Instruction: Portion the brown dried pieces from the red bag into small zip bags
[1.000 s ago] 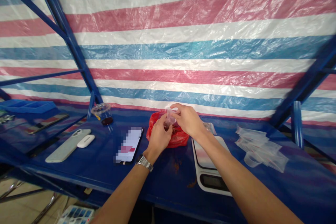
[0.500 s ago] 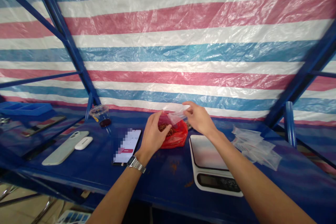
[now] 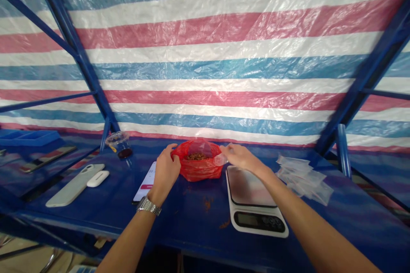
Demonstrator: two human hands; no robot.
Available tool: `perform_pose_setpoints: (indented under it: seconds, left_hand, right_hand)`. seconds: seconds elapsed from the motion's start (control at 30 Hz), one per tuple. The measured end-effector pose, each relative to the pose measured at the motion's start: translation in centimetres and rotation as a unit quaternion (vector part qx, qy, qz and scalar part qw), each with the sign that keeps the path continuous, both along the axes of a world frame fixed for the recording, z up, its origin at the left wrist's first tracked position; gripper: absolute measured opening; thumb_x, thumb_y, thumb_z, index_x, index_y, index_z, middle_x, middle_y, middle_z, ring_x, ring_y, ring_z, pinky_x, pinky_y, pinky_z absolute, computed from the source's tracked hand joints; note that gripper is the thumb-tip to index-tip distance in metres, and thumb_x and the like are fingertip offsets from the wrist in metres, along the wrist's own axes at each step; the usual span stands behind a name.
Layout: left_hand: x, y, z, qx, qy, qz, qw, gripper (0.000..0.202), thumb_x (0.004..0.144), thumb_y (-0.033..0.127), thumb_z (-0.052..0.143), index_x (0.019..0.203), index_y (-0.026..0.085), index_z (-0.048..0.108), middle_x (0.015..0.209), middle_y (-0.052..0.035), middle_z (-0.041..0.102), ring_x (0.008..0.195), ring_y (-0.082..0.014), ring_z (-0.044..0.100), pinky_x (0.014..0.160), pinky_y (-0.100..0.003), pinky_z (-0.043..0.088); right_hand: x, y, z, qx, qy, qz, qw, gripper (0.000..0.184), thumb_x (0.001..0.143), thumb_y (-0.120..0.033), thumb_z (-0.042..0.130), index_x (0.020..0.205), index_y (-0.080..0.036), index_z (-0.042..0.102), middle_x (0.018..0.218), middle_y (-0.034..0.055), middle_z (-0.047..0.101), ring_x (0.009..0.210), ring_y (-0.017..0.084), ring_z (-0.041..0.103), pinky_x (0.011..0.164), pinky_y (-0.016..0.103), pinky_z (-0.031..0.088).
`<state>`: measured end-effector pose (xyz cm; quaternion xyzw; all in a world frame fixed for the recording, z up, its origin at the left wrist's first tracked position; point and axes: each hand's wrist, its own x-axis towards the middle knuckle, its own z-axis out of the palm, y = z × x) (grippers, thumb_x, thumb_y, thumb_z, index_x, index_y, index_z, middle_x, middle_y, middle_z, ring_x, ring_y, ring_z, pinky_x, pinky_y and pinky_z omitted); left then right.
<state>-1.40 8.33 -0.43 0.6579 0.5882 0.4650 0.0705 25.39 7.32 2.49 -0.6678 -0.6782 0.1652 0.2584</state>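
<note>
Red plastic bag (image 3: 201, 173) sits between left hand (image 3: 167, 168) and right hand (image 3: 241, 157).

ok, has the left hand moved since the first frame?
Yes, leftward: away from the scale, the left hand has gone from over the red bag to its left edge, now partly covering the phone.

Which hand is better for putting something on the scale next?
Probably the right hand: it's just beyond the scale's far edge and holds some clear plastic. The left hand is farther away, at the red bag's left edge.
</note>
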Motion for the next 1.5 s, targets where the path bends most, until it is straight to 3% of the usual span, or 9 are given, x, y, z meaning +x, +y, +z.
perform_pose_setpoints:
  seconds: [0.1, 0.27, 0.4, 0.6, 0.83, 1.07, 1.2, 1.37, 1.5]
  left_hand:
    - [0.8, -0.7, 0.6, 0.034, -0.011, -0.018, 0.999, 0.032, 0.087, 0.016, 0.051, 0.113, 0.020, 0.070, 0.107, -0.0100, 0.075, 0.095, -0.0253, 0.071, 0.094, -0.041, 0.054]
    - [1.5, -1.5, 1.0, 0.081, -0.026, -0.019, 0.996, 0.023, 0.092, 0.024, 0.054, 0.107, 0.022, 0.071, 0.106, -0.0069, 0.074, 0.096, -0.0238, 0.069, 0.091, -0.039, 0.055]
    - [1.5, -1.7, 1.2, 0.082, -0.059, -0.064, 0.993, 0.022, 0.089, 0.019, 0.055, 0.103, 0.022, 0.071, 0.104, -0.0054, 0.072, 0.096, -0.0212, 0.069, 0.089, -0.035, 0.056]
    - [1.6, -1.9, 1.5, 0.106, -0.078, -0.043, 0.990, 0.023, 0.087, 0.014, 0.052, 0.096, 0.022, 0.071, 0.102, -0.0045, 0.068, 0.093, -0.0195, 0.066, 0.085, -0.033, 0.055]
    - [0.8, -0.8, 0.3, 0.088, -0.098, 0.031, 0.991, 0.020, 0.082, 0.013, 0.053, 0.092, 0.021, 0.069, 0.089, -0.0037, 0.063, 0.085, -0.0204, 0.061, 0.085, -0.036, 0.051]
    - [0.5, -0.6, 0.3, 0.067, -0.082, 0.044, 0.993, 0.019, 0.087, 0.018, 0.049, 0.098, 0.021, 0.065, 0.101, -0.0082, 0.062, 0.095, -0.0241, 0.062, 0.092, -0.042, 0.052]
    - [0.0, -0.3, 0.2, 0.021, -0.085, 0.068, 0.994, 0.023, 0.090, 0.016, 0.042, 0.100, 0.019, 0.062, 0.101, -0.0103, 0.061, 0.101, -0.0262, 0.060, 0.101, -0.047, 0.049]
    - [0.1, -0.7, 0.8, 0.022, -0.097, 0.076, 0.992, 0.027, 0.093, 0.023, 0.043, 0.112, 0.017, 0.061, 0.114, -0.0141, 0.055, 0.113, -0.0285, 0.057, 0.110, -0.052, 0.044]
    - [1.1, -1.9, 1.8, 0.087, -0.070, 0.061, 0.992, 0.029, 0.094, 0.025, 0.046, 0.115, 0.015, 0.062, 0.120, -0.0163, 0.053, 0.119, -0.0309, 0.053, 0.112, -0.053, 0.042]
  right_hand:
    - [-2.6, -0.3, 0.1, -0.028, -0.082, -0.024, 0.996, 0.052, 0.092, -0.060, 0.052, 0.084, -0.015, 0.076, 0.091, 0.0212, 0.077, 0.089, 0.033, 0.074, 0.074, 0.037, 0.052]
    - [-3.3, 0.1, 1.3, -0.012, -0.098, -0.019, 0.995, 0.030, 0.091, -0.032, 0.052, 0.079, -0.017, 0.075, 0.087, 0.0163, 0.078, 0.085, 0.028, 0.074, 0.066, 0.029, 0.046]
    - [-3.4, 0.1, 2.2, 0.044, -0.080, -0.001, 0.996, 0.030, 0.093, -0.030, 0.049, 0.078, -0.019, 0.074, 0.081, 0.0104, 0.077, 0.078, 0.023, 0.072, 0.065, 0.026, 0.041]
    - [-3.1, -0.5, 2.6, 0.082, -0.062, -0.004, 0.995, 0.035, 0.099, -0.032, 0.045, 0.086, -0.021, 0.075, 0.089, 0.0089, 0.078, 0.084, 0.022, 0.071, 0.067, 0.026, 0.040]
    - [-2.0, -0.6, 2.7, 0.071, -0.099, -0.024, 0.992, 0.035, 0.098, -0.029, 0.044, 0.093, -0.021, 0.078, 0.100, 0.0125, 0.079, 0.095, 0.026, 0.072, 0.071, 0.028, 0.044]
    - [-0.7, -0.4, 2.4, 0.054, -0.091, 0.010, 0.994, 0.033, 0.098, -0.035, 0.049, 0.092, -0.021, 0.079, 0.103, 0.0127, 0.079, 0.103, 0.029, 0.072, 0.081, 0.031, 0.049]
    - [2.9, 0.6, 2.5, 0.082, -0.041, 0.022, 0.996, 0.036, 0.098, -0.042, 0.051, 0.106, -0.020, 0.079, 0.113, 0.0115, 0.078, 0.106, 0.028, 0.072, 0.090, 0.032, 0.050]
    - [13.4, 0.9, 2.1, 0.061, -0.111, -0.094, 0.988, 0.041, 0.096, -0.044, 0.052, 0.104, -0.014, 0.080, 0.115, 0.0160, 0.077, 0.112, 0.033, 0.070, 0.098, 0.037, 0.050]
    - [20.2, -0.8, -0.1, 0.016, -0.150, -0.225, 0.963, 0.044, 0.095, -0.041, 0.047, 0.113, -0.016, 0.078, 0.119, 0.0181, 0.074, 0.114, 0.037, 0.067, 0.101, 0.048, 0.049]
